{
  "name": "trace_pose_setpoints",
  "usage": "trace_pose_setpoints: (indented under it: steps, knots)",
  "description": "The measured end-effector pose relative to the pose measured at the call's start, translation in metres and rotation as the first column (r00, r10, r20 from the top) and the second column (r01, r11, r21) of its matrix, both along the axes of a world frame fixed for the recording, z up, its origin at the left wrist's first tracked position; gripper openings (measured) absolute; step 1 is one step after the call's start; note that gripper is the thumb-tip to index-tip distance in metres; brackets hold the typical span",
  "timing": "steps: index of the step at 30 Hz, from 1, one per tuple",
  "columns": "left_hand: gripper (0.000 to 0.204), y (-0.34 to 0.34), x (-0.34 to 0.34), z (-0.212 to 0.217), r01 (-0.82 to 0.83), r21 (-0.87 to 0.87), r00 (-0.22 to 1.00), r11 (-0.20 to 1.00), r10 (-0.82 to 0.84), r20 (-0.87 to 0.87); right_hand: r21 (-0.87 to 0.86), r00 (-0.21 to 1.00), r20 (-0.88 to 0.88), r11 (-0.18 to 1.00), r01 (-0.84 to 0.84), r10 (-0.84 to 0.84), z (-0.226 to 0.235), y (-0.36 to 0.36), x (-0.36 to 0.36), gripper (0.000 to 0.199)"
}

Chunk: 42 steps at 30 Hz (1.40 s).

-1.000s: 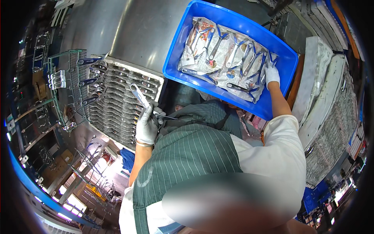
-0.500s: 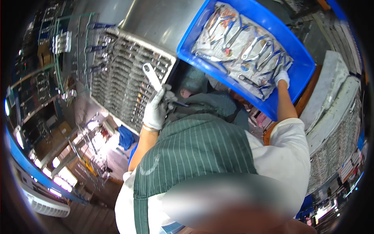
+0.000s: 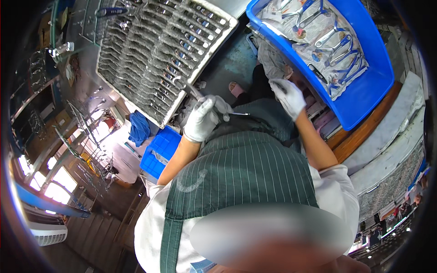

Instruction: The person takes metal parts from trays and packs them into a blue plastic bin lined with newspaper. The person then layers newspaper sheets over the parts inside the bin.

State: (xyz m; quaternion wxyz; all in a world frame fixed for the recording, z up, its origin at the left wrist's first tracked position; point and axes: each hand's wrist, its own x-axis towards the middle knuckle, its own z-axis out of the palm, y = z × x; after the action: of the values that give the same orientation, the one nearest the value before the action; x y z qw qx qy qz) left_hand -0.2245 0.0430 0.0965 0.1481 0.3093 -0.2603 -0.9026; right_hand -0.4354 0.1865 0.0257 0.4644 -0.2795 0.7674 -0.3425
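Two white-gloved hands are ours: the left hand [image 3: 202, 119] is closed around a metal wrench [image 3: 194, 92], its head pointing to the far left, and a thin metal piece [image 3: 241, 113] pokes out to the right of the same glove. Our right hand [image 3: 287, 98] hangs in the air, fingers bent, with only a narrow gap between them. Between us and our hands lies a striped dark green apron [image 3: 241, 164]. The wrench's head reaches the edge of a pale-rimmed tray [image 3: 214, 54] on the far left, where we see many metal pieces standing in tight grey rows. On the far right we have a blue bin [image 3: 375, 91], with more wrenches [image 3: 325, 37] spread on newspaper [image 3: 363, 63] inside. Nearer on the left, a blue cloth [image 3: 139, 128] lies beside a smaller blue box [image 3: 160, 152], and on the right a wooden rail [image 3: 364, 125] runs alongside the bin
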Motion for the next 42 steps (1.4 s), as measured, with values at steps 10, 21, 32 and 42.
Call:
trace_pose_setpoints:
  steps: [10, 21, 32, 42]
  knots:
    - [0.046, 0.035, 0.096, -0.05, 0.091, 0.094, 0.934, 0.991, -0.117, 0.338, 0.834, 0.842, -0.299, 0.552, 0.002, 0.449, -0.238, 0.021, 0.054, 0.087]
    - [0.052, 0.02, 0.06, -0.064, 0.536, -0.672, 0.835, 0.511, -0.208, 0.509, 0.424, 0.781, -0.304, 0.811, -0.402, 0.546, -0.099, 0.032, 0.063, 0.025]
    - [0.074, -0.026, -0.06, 0.007, 0.753, -0.655, 0.49, -0.068, -0.605, 0.627, 0.124, 0.637, -0.447, 0.749, -0.651, 0.628, 0.164, 0.018, 0.001, 0.025]
    - [0.046, -0.083, -0.182, 0.029, 0.851, -0.423, 0.525, 0.311, -0.536, 0.661, 0.091, 0.742, -0.67, 0.99, 0.104, -0.016, 0.212, 0.038, -0.147, 0.027]
